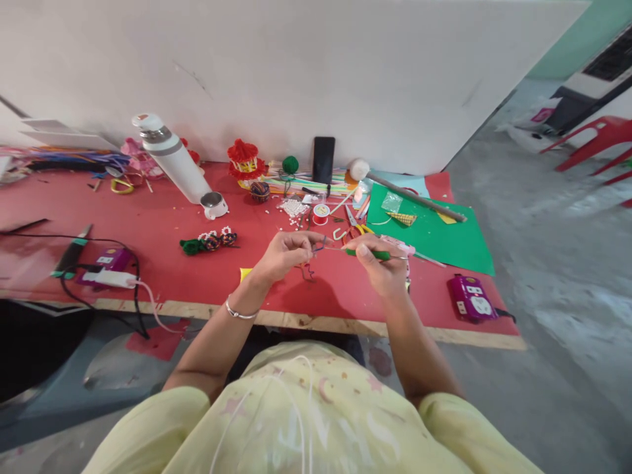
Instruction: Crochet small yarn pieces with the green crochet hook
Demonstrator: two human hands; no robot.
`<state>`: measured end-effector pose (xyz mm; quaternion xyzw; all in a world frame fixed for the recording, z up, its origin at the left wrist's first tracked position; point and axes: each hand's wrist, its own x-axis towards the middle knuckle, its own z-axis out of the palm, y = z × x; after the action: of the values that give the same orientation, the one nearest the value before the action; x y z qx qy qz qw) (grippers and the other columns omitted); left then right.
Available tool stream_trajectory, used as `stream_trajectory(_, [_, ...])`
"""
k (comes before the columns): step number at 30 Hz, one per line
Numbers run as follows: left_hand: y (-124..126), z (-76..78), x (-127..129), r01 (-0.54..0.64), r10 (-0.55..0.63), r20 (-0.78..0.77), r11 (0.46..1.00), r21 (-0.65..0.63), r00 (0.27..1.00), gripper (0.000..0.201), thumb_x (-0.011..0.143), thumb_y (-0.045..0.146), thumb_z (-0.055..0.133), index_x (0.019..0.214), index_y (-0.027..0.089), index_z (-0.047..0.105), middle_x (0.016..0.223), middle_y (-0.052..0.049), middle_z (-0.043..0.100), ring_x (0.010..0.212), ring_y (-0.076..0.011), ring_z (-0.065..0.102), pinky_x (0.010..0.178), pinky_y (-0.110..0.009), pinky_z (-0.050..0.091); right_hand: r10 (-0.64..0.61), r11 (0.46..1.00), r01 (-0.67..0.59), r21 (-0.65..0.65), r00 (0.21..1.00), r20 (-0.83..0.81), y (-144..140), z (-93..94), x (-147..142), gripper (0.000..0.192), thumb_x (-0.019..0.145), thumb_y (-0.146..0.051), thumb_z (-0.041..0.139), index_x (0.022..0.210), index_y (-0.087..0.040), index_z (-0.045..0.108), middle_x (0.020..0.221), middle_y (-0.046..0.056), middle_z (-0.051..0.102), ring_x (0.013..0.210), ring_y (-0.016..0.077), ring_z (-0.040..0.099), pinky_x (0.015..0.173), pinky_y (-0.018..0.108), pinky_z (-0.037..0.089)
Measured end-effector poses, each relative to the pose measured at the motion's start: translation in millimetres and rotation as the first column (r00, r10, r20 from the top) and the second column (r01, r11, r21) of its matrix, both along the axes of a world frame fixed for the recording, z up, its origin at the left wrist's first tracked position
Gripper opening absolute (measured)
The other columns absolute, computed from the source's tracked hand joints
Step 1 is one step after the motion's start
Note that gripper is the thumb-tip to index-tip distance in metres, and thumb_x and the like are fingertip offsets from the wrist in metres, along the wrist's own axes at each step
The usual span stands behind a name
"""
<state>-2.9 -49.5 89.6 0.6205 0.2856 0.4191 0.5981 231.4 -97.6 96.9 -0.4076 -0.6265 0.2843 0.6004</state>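
My left hand (286, 253) pinches a thin bent wire (310, 266) that hangs down in a wavy shape. My right hand (380, 263) grips a green-handled tool (372, 253), its thin metal tip pointing left to the wire between my hands. Both hands hover above the red table (162, 217) near its front edge. A silver bangle sits on my left wrist.
On the table lie a white bottle (170, 158), a metal cup (214, 205), a beaded green piece (210, 241), red thread spool (320, 213), scissors (354, 224), green paper sheet (434, 234), a phone (323, 160) leaning on the wall, two purple power strips (469, 297), and a glue gun (111, 278).
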Motion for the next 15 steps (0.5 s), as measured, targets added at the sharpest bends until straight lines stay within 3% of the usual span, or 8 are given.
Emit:
stream_trajectory(2, [0,-0.9,0,-0.018,0.018,0.001,1.000,0.005,1.000,0.015,0.074,0.020,0.068,0.060,0.017,0.064,0.115,-0.012,0.079,0.108,-0.0291,0.072,0.087,-0.039,0.053,0.009,0.999,-0.013,-0.047,0.997,-0.073,2,-3.3,2,0.017,0.093,-0.039,0.073,0.087,-0.028,0.083,0.085,0.002,0.081,0.082,0.0200,0.074,0.078,0.037,0.059])
stream_trajectory(5, [-1,-0.9,4,-0.037,0.040,-0.029,0.997,0.074,0.999,0.014,0.076,0.017,0.065,0.063,0.017,0.064,0.109,-0.012,0.080,0.101,-0.0262,0.074,0.086,-0.038,0.055,0.024,0.980,-0.088,-0.177,0.943,-0.333,8,-15.0,-5,0.020,0.083,-0.047,0.083,0.078,-0.028,0.081,0.078,0.000,0.080,0.074,0.0182,0.074,0.074,0.035,0.061])
stream_trajectory(7, [-3,-1.3,12,-0.062,0.082,-0.083,0.974,0.220,0.993,0.012,0.078,0.015,0.063,0.066,0.017,0.065,0.113,-0.012,0.079,0.099,-0.0244,0.074,0.088,-0.038,0.056,0.030,0.946,-0.196,-0.260,0.848,-0.529,11,-24.9,-18,0.027,0.074,-0.054,0.088,0.077,-0.028,0.080,0.076,-0.002,0.080,0.070,0.0174,0.074,0.072,0.035,0.063])
stream_trajectory(9, [-6,-4.0,20,-0.117,0.187,-0.129,0.900,0.419,0.974,0.012,0.079,0.013,0.062,0.068,0.018,0.065,0.122,-0.013,0.077,0.100,-0.0235,0.074,0.090,-0.039,0.057,0.003,0.921,-0.250,-0.299,0.772,-0.636,10,-33.5,-34,0.034,0.073,-0.061,0.086,0.083,-0.029,0.080,0.076,-0.002,0.080,0.069,0.0169,0.074,0.073,0.036,0.064])
stream_trajectory(10, [-6,-6.5,24,-0.148,0.254,-0.144,0.846,0.512,0.956,0.013,0.080,0.013,0.062,0.068,0.018,0.064,0.126,-0.014,0.075,0.103,-0.0238,0.073,0.090,-0.040,0.058,-0.022,0.929,-0.220,-0.299,0.771,-0.637,8,-36.5,-41,0.036,0.075,-0.062,0.083,0.086,-0.028,0.080,0.079,-0.001,0.080,0.072,0.0175,0.075,0.075,0.037,0.064])
stream_trajectory(12, [-7,-12.9,31,-0.191,0.387,-0.166,0.729,0.658,0.907,0.014,0.080,0.013,0.063,0.067,0.019,0.063,0.135,-0.015,0.071,0.109,-0.0256,0.072,0.093,-0.043,0.058,-0.111,0.968,-0.021,-0.249,0.855,-0.506,2,-39.7,-49,0.031,0.084,-0.058,0.078,0.091,-0.028,0.080,0.086,0.001,0.082,0.080,0.0196,0.076,0.082,0.039,0.064])
stream_trajectory(14, [-7,-19.1,35,-0.200,0.482,-0.184,0.639,0.743,0.856,0.014,0.079,0.012,0.064,0.067,0.019,0.062,0.143,-0.015,0.066,0.112,-0.0275,0.071,0.096,-0.046,0.057,-0.226,0.974,0.214,-0.076,0.946,-0.230,-3,-39.9,-50,0.020,0.091,-0.046,0.074,0.097,-0.028,0.081,0.096,0.003,0.082,0.091,0.0219,0.076,0.089,0.042,0.062])
stream_trajectory(15, [-8,-21.0,36,-0.205,0.512,-0.185,0.612,0.764,0.839,0.014,0.079,0.013,0.065,0.067,0.019,0.062,0.145,-0.015,0.064,0.111,-0.0282,0.071,0.097,-0.048,0.056,-0.282,0.957,0.287,0.044,0.956,-0.082,-4,-39.6,-49,0.016,0.093,-0.040,0.073,0.100,-0.029,0.081,0.100,0.004,0.082,0.096,0.0226,0.075,0.092,0.043,0.061])
